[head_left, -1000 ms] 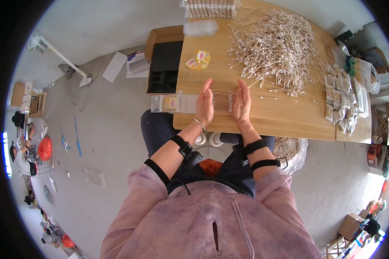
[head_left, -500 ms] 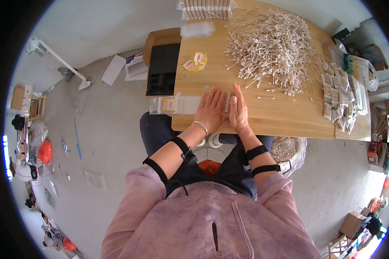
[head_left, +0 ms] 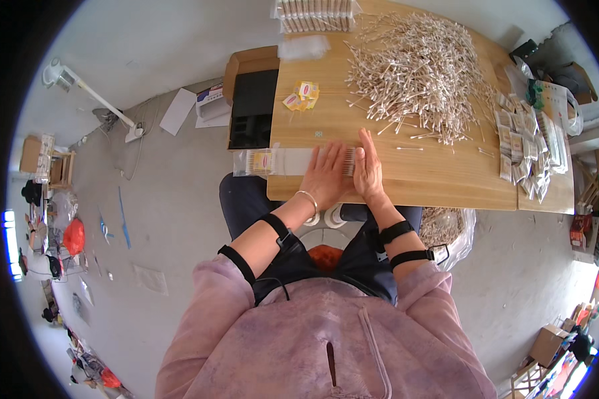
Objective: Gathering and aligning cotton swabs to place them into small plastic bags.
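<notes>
- Pale wood makes up the table (head_left: 446, 181), its surface carrying a broad heap of loose cotton swabs (head_left: 419, 73).
- Work appears well under way but far from over: filled packets (head_left: 522, 143) lie to the right of the heap, and a stack of bagged swabs (head_left: 316, 18) sits to its upper left, yet the heap itself is large.
- Nearer the wearer than the heap and to its left, a row of swabs (head_left: 349, 162) lies partly covered between two hands, seemingly unbagged and being evened up.
- Farther left of the heap, on that same near side, a clear packet with a yellow card (head_left: 259, 161) looks filled; a few loose yellow cards (head_left: 303, 96) lie directly left of the heap, apparently unused.
- The left hand (head_left: 323, 170) stretches flat, palm down, across the row, fingers close together; whether it presses cannot be told.
- The right hand (head_left: 368, 169) stands on edge at the row's right end, fingers straight and gripping nothing visible.
- Both forearms reach in from the side opposite the heap, slanting toward each other.
</notes>
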